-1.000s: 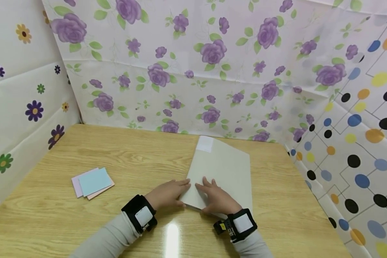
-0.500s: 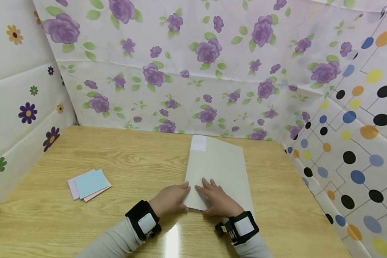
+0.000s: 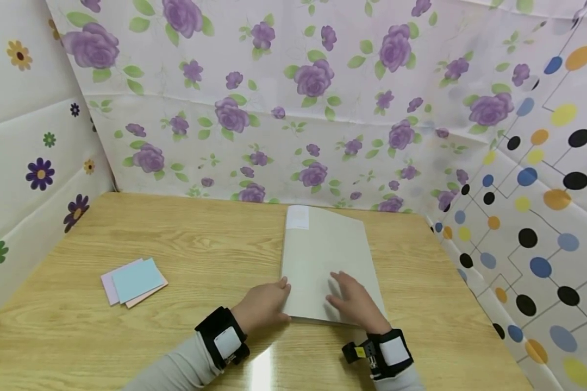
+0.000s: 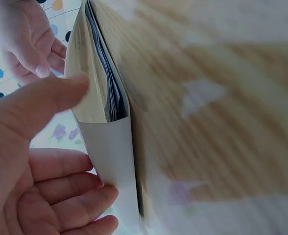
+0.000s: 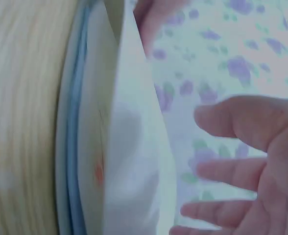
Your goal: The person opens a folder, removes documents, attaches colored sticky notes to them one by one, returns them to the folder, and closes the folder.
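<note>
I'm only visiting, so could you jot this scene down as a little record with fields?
Main item: pale folder, lying on the wooden table
Label: white, at the folder's far left corner
Left grip: bare hand at the folder's near left corner
Right grip: bare hand, fingers spread over the folder
Cards: light blue atop purple and pink, left of the folder

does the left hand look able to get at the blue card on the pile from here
Probably yes: the blue card lies uppermost, and only tabletop shows between it and the left hand. That hand is at the left edge of the folder, so would likely have to leave it.
</note>
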Available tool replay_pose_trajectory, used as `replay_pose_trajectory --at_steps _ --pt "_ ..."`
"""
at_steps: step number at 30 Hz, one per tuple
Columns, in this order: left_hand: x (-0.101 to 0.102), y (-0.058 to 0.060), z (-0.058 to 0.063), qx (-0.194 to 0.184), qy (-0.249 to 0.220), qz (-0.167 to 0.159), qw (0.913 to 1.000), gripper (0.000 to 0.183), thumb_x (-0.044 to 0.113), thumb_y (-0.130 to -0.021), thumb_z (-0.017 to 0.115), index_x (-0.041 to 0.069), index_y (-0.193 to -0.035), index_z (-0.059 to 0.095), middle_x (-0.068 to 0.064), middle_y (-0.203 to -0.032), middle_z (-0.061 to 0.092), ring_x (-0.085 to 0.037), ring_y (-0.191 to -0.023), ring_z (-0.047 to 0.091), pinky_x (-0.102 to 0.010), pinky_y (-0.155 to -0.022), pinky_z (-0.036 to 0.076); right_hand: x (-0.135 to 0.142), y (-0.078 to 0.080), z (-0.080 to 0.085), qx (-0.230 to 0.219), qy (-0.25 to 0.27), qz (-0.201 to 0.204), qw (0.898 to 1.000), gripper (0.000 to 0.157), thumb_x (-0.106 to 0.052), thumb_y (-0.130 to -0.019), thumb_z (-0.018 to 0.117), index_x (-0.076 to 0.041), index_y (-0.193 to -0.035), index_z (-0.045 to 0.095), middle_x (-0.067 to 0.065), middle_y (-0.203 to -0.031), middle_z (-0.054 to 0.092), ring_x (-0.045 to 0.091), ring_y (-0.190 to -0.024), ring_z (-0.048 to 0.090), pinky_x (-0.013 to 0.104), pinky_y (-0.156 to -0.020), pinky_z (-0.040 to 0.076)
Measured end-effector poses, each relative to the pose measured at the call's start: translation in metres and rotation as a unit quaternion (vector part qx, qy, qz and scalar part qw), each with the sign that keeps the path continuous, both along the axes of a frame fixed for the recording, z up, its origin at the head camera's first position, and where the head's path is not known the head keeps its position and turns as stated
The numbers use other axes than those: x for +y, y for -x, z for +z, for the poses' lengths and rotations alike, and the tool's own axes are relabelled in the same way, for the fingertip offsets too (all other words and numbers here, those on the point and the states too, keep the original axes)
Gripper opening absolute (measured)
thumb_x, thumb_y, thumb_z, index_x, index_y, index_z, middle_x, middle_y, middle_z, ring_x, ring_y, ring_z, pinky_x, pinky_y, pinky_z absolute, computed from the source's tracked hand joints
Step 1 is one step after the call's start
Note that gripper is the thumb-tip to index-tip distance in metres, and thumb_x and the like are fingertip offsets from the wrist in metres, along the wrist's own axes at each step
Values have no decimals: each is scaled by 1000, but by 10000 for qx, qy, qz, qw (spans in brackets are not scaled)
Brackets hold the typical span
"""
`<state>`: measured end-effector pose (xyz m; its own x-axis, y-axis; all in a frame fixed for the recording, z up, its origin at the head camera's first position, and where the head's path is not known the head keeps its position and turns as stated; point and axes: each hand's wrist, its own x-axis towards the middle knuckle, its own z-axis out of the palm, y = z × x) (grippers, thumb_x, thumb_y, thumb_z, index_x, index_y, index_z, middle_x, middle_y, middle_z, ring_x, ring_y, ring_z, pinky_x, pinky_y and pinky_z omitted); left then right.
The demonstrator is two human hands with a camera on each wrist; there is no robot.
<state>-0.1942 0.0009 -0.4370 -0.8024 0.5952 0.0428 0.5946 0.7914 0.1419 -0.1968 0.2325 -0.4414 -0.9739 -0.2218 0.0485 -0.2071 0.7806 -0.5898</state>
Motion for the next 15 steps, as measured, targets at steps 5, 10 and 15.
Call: replay_pose_trajectory --at_steps 5,10,15 --pt "6 0 2 -14 40 218 9998 73 52 -68 68 0 -118 56 -16 -125 52 -25 -103 59 -28 -72 52 28 6 3 -625 419 -1174 9902 54 -23 -87 56 -2 -134 37 24 -136 36 41 -123 36 51 -96 36" --pt "9 0 4 -40 -59 330 9994 74 54 -67 68 -1 -116 58 -18 -121 55 -27 -99 60 -30 -67 53 59 8 5 -1172 620 -1746 9757 57 -29 -91 48 0 -137 30 29 -138 29 45 -123 32 53 -92 38" --pt "7 1 5 -5 -307 170 9994 65 50 -69 69 -2 -107 62 -21 -114 58 -28 -92 63 -30 -66 53 84 6 6 -1491 833 -1760 9695 58 -32 -94 42 3 -137 27 33 -135 30 45 -121 35 52 -92 39"
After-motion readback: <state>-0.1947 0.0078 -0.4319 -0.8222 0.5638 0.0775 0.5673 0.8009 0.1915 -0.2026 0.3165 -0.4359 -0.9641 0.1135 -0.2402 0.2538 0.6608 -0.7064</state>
